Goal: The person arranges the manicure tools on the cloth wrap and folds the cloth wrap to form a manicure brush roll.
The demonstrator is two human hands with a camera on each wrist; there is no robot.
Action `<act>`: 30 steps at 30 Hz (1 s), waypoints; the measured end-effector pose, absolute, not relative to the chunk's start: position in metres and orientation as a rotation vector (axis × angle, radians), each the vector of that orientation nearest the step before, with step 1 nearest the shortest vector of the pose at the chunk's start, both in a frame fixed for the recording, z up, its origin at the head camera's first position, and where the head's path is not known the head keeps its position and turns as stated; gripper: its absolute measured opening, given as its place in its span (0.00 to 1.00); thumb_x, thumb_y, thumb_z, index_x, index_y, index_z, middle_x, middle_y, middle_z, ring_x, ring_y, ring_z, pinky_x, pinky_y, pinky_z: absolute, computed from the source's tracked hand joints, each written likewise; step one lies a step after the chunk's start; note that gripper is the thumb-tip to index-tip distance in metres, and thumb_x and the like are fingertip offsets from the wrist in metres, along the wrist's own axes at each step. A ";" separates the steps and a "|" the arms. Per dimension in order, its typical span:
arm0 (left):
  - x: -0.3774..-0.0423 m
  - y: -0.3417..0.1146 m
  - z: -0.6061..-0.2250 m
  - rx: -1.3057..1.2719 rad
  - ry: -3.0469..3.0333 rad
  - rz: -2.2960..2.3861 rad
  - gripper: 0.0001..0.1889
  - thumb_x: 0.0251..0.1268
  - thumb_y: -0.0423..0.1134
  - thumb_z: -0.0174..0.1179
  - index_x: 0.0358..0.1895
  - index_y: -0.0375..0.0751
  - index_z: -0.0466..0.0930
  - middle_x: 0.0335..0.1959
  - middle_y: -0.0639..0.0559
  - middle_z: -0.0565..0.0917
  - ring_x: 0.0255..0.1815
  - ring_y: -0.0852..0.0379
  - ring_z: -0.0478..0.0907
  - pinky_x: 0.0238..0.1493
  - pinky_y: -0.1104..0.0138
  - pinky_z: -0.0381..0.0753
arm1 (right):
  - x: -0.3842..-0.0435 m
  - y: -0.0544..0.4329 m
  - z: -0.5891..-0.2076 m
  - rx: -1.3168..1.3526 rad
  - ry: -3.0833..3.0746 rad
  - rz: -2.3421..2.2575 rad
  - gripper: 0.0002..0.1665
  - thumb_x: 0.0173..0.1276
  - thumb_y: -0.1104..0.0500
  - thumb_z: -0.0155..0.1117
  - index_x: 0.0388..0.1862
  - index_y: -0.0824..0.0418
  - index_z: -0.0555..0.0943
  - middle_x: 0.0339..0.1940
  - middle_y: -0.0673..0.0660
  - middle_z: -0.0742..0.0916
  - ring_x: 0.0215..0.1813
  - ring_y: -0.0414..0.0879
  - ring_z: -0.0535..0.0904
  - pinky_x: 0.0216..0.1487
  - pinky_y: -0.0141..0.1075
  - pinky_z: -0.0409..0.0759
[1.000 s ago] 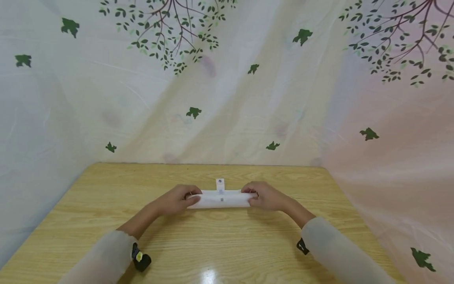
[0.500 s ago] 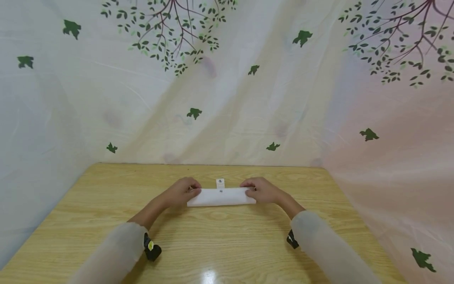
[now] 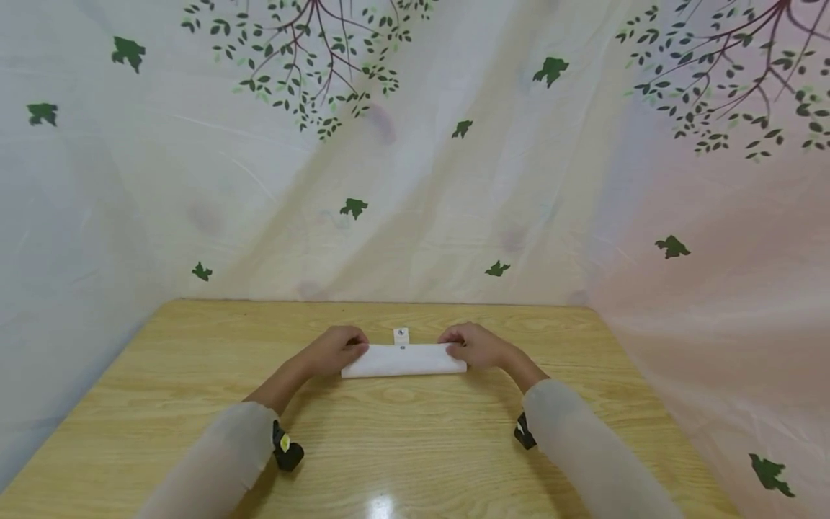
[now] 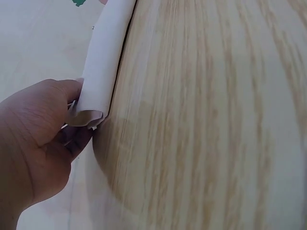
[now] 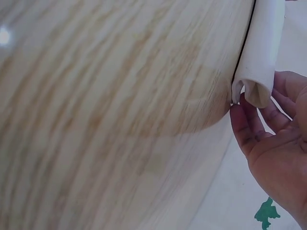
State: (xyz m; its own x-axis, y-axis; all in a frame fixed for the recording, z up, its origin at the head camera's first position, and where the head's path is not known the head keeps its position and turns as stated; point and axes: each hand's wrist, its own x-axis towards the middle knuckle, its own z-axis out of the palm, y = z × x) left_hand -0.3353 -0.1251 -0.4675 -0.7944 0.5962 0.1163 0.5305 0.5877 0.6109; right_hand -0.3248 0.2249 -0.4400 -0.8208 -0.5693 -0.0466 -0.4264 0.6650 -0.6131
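A white roll-up pouch (image 3: 402, 362), soft and rolled into a long narrow shape, lies crosswise on the wooden table. From its far edge sticks out a short strap (image 3: 401, 336) with a metal snap, and another snap sits on the roll just in front of it. My left hand (image 3: 337, 351) pinches the left end, thumb on the near face. At the right end, my right hand (image 3: 476, 346) grips it in the same way. The wrist views show the ends of the roll (image 4: 103, 72) as open, layered curls between the fingers (image 5: 242, 129).
The light wood table (image 3: 389, 447) reaches back to a pale curtain (image 3: 415, 180) printed with branches and green birds. Each wrist wears a black camera (image 3: 285, 447) on a strap beside the sleeve.
Both hands have turned the roll further away from me, so its front snap went from mid-face to the far edge. The forearms have drawn inward; in the last half second little else moved.
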 end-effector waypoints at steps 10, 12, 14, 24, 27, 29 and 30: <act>-0.337 -0.120 -0.474 0.951 2.728 1.050 0.06 0.78 0.35 0.57 0.48 0.41 0.84 0.41 0.53 0.84 0.43 0.58 0.78 0.48 0.59 0.79 | -0.327 0.224 -0.441 -0.751 2.626 -0.944 0.14 0.79 0.65 0.57 0.57 0.65 0.84 0.52 0.58 0.88 0.53 0.49 0.83 0.55 0.46 0.80; -0.337 -0.119 -0.473 0.957 2.731 1.053 0.07 0.78 0.34 0.57 0.49 0.41 0.84 0.43 0.53 0.85 0.44 0.58 0.79 0.50 0.58 0.79 | -0.327 0.225 -0.441 -0.736 2.612 -0.969 0.14 0.79 0.65 0.57 0.57 0.65 0.84 0.52 0.58 0.88 0.53 0.49 0.83 0.55 0.46 0.80; -0.337 -0.119 -0.473 0.982 2.739 1.049 0.08 0.77 0.33 0.57 0.50 0.40 0.85 0.44 0.52 0.85 0.45 0.57 0.79 0.50 0.57 0.80 | -0.328 0.225 -0.442 -0.740 2.601 -0.992 0.14 0.78 0.65 0.58 0.56 0.66 0.84 0.52 0.59 0.88 0.54 0.50 0.83 0.56 0.46 0.80; -0.325 -0.113 -0.467 1.039 2.680 1.010 0.13 0.80 0.42 0.56 0.56 0.41 0.84 0.47 0.52 0.85 0.50 0.54 0.81 0.54 0.55 0.79 | -0.330 0.228 -0.445 -0.714 2.551 -1.065 0.12 0.77 0.65 0.59 0.54 0.66 0.84 0.49 0.58 0.88 0.48 0.46 0.83 0.50 0.41 0.81; -0.320 -0.108 -0.466 1.106 2.685 0.951 0.18 0.79 0.48 0.56 0.61 0.43 0.82 0.54 0.49 0.84 0.57 0.50 0.80 0.59 0.51 0.77 | -0.328 0.227 -0.443 -0.701 2.534 -1.058 0.11 0.78 0.65 0.59 0.53 0.65 0.85 0.47 0.56 0.89 0.45 0.44 0.82 0.47 0.38 0.80; -0.318 -0.105 -0.466 1.160 2.702 0.880 0.20 0.79 0.52 0.56 0.64 0.45 0.81 0.59 0.48 0.82 0.62 0.47 0.78 0.63 0.48 0.74 | -0.327 0.228 -0.441 -0.698 2.526 -1.044 0.11 0.77 0.65 0.59 0.52 0.65 0.85 0.46 0.55 0.89 0.44 0.44 0.82 0.46 0.38 0.80; -0.317 -0.103 -0.466 1.180 2.711 0.845 0.21 0.78 0.53 0.56 0.65 0.46 0.80 0.61 0.47 0.81 0.63 0.46 0.77 0.64 0.47 0.73 | -0.327 0.228 -0.440 -0.701 2.521 -1.036 0.11 0.77 0.65 0.59 0.52 0.65 0.85 0.45 0.55 0.88 0.44 0.44 0.81 0.46 0.38 0.80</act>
State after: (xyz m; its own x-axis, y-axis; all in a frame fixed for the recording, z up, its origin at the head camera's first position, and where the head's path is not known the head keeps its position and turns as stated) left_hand -0.3170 -0.1033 -0.4661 -0.7036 0.6941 0.1523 0.6577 0.5550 0.5092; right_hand -0.3274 0.2279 -0.4397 -0.8263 -0.5525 -0.1092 -0.3160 0.6153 -0.7222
